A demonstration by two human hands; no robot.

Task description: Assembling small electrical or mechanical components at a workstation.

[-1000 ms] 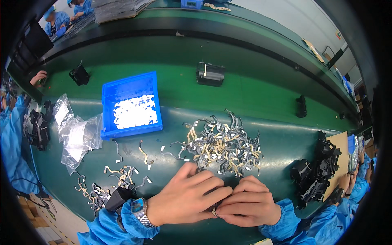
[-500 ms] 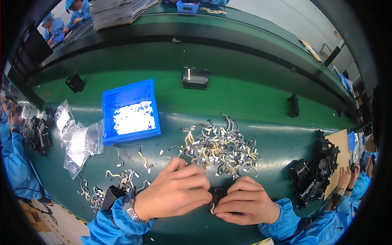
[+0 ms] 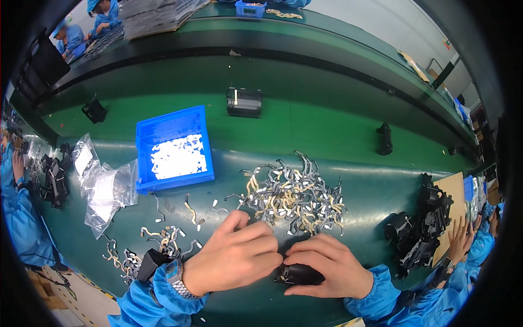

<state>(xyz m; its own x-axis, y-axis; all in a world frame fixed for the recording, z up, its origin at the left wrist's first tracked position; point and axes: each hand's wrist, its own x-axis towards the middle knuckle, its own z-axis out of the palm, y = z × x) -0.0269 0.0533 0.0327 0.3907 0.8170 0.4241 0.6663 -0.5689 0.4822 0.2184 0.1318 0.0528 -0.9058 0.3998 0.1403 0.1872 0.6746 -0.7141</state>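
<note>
Right hand [image 3: 332, 267] gripped a black plastic housing [image 3: 299, 274], nearer the wearer than the flex-cable pile [image 3: 297, 196]. Left hand [image 3: 239, 256] had fingers bunched at its left end; couldn't tell whether they pinched anything. Seemingly fine two-handed work; next move called for steady hold.

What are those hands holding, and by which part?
The right hand grips a black part around its right end. The left hand is at its left end; whether it grips anything is hidden.
</note>
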